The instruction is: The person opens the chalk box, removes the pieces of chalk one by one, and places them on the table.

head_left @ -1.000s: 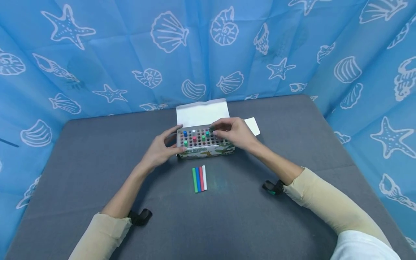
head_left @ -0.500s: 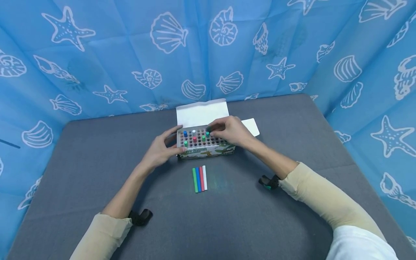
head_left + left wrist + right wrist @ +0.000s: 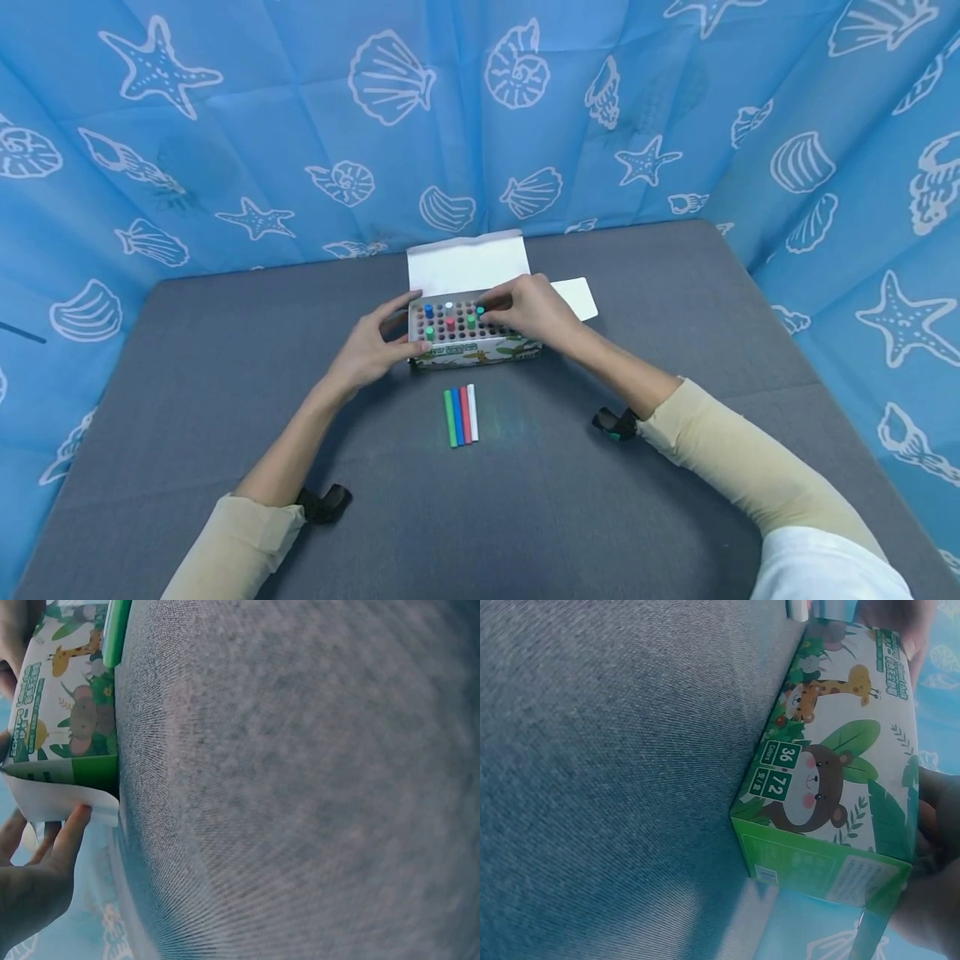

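A small cardboard box (image 3: 491, 355) printed with cartoon animals stands upright on the table. Its top is a grid of holes, with several coloured sticks poking out, among them a blue stick (image 3: 429, 311), a red stick (image 3: 450, 323) and a green stick (image 3: 430, 333). My left hand (image 3: 367, 343) grips the box's left end, thumb at the front and fingers towards the back. Over the grid's right half, my right hand (image 3: 534, 308) pinches the top of a teal stick (image 3: 481, 311) between thumb and fingertips. The right hand covers the holes beneath it.
Side by side before the box lie a green stick (image 3: 450, 418), a blue stick (image 3: 457, 417), a red stick (image 3: 466, 415) and a white stick (image 3: 472, 412). The box's white lid (image 3: 467, 262) is folded back; a white side flap (image 3: 576, 298) sticks out right. A patterned blue curtain (image 3: 480, 133) hangs behind.
My right hand has shifted left and slightly towards me, from a dark stick near the back row to the teal stick. My left hand keeps its grip on the box.
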Demonstrator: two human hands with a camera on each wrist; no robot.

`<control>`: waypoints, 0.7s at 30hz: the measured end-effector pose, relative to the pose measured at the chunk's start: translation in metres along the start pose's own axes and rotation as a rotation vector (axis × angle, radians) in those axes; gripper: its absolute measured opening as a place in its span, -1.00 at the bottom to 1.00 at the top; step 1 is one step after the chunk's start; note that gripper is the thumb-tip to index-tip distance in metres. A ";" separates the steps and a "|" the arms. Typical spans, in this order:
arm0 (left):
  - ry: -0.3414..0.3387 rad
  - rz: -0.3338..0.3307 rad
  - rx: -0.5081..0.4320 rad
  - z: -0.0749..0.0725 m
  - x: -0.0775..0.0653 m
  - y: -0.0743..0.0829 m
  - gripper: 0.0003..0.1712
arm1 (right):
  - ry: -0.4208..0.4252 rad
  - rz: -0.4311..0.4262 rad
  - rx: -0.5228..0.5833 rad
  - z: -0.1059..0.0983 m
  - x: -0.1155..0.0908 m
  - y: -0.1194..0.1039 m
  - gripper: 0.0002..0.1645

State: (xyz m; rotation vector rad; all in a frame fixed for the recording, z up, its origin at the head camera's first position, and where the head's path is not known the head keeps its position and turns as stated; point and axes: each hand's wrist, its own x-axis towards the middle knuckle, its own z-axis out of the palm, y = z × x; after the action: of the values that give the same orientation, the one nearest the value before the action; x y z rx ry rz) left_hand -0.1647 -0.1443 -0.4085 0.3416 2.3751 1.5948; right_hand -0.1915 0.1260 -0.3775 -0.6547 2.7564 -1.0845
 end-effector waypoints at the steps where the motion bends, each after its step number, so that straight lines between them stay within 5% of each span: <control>1: 0.000 0.001 0.000 0.000 0.000 0.000 -0.08 | 0.001 -0.005 -0.014 0.000 0.000 0.000 -0.71; 21: -0.005 0.014 -0.015 -0.001 0.001 -0.003 -0.08 | 0.100 -0.095 -0.123 0.009 -0.002 0.000 -0.86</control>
State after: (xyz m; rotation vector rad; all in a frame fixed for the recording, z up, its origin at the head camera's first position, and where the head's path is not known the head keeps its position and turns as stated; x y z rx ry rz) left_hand -0.1664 -0.1457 -0.4113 0.3595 2.3608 1.6150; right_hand -0.1879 0.1216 -0.3840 -0.7746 2.9238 -0.9978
